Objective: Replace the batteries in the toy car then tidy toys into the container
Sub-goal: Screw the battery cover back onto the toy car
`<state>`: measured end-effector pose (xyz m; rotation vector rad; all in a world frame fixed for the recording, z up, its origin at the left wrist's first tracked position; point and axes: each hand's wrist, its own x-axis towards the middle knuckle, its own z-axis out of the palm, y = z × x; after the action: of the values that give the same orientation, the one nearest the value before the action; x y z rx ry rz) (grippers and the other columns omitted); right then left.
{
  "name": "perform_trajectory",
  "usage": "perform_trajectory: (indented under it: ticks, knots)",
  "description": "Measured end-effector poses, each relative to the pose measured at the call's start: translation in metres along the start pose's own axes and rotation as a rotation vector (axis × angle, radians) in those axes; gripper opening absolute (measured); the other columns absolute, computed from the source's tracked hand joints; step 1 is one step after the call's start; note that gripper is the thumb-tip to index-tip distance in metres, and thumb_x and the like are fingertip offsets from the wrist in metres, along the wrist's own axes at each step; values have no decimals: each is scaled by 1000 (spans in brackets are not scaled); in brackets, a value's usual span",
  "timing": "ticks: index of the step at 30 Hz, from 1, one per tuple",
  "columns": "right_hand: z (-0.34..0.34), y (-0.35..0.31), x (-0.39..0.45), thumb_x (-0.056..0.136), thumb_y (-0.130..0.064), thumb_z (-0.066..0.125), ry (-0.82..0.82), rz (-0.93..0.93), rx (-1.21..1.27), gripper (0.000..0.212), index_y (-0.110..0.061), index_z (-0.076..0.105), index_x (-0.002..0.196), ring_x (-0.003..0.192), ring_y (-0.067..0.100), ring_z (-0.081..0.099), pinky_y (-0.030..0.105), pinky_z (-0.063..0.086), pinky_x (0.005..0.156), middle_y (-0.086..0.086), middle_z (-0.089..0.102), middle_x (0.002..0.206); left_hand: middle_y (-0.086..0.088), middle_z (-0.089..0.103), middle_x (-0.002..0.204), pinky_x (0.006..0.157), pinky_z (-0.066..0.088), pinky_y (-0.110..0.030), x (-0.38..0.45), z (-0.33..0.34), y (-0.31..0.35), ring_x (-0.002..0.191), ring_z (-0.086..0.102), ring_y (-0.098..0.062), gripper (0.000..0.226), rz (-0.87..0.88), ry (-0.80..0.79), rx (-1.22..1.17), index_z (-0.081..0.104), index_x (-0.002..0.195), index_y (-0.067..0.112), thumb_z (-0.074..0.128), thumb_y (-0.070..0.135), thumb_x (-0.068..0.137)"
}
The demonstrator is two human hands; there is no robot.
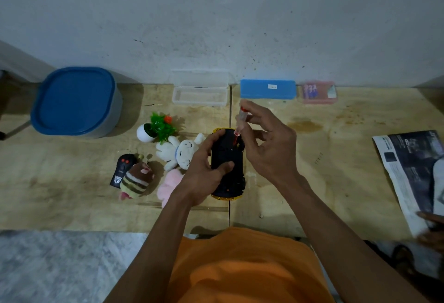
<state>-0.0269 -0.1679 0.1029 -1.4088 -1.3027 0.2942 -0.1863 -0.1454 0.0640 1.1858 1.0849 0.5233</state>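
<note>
A yellow toy car (228,177) lies upside down at the table's middle, its black underside facing up. My left hand (204,170) grips the car from the left side. My right hand (269,144) holds a small clear-handled screwdriver (241,120) upright, its tip touching the car's underside near the far end. Left of the car lie a white plush (179,150), a pink plush (170,183), a striped plush (137,178), a black remote (121,169) and a small potted plastic plant (156,128). A blue-lidded container (74,102) stands at the far left.
Against the wall sit an open clear plastic box (200,91), a blue box (268,89) and a pink case (318,92). A printed booklet (406,172) lies at the right edge. The table's front edge runs just before my orange shirt.
</note>
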Motion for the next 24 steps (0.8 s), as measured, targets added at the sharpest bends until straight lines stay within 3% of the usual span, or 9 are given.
perform_trajectory:
  ticks: [3,6,9,12,14,17,21,24]
  knots:
    - [2,0,2,88,-7,75,11,-21,-33,34,-3,66,121,88,10,70,19,59,63,7,72,103,5,55,137,95,58,-40,-1,0,-2,126,56,-10,73,5,-4,-6,45,144,39,67,-4,89]
    - [4,-2,-1,90,-8,73,7,8,-45,32,-2,62,120,90,10,68,21,60,65,8,70,104,3,54,137,84,59,-24,-4,0,-1,112,60,7,73,3,-5,-28,43,147,34,66,-6,90]
    - [6,-4,-6,90,-10,72,36,50,-9,29,-5,58,115,83,15,72,30,61,61,6,71,96,4,53,138,91,59,-32,-4,-3,-4,118,58,1,72,-4,-1,-52,43,147,34,67,-5,91]
    - [9,-5,-10,88,-15,77,56,45,-42,37,-15,57,119,78,12,69,18,58,64,4,69,96,6,54,138,96,57,-43,-5,-7,-7,126,56,-12,72,-10,3,-62,45,145,36,68,-4,90]
    - [9,-3,-15,90,-12,74,26,16,-66,37,-8,60,124,85,11,70,17,58,69,7,70,104,4,53,140,95,58,-43,-7,-10,-10,126,57,-14,71,-11,0,-77,45,145,36,68,-4,90]
    - [8,-3,-22,93,-3,66,-37,33,-25,35,-2,58,127,97,14,72,28,62,72,9,71,110,5,53,142,97,57,-40,-8,-14,-17,130,53,-14,72,10,0,-47,46,144,36,69,-3,89]
    - [9,-1,-22,87,-8,77,-2,30,-63,38,-2,62,122,79,16,70,23,60,65,9,70,96,7,55,140,99,56,-43,-11,-13,-26,131,52,-17,73,0,-12,-39,47,143,37,69,-5,88]
    - [7,-1,-26,87,-8,76,1,77,-66,38,-3,60,121,86,13,71,18,59,70,7,70,105,8,55,141,100,55,-46,-13,-11,-30,132,52,-18,74,-9,-10,-49,47,143,40,70,-3,87]
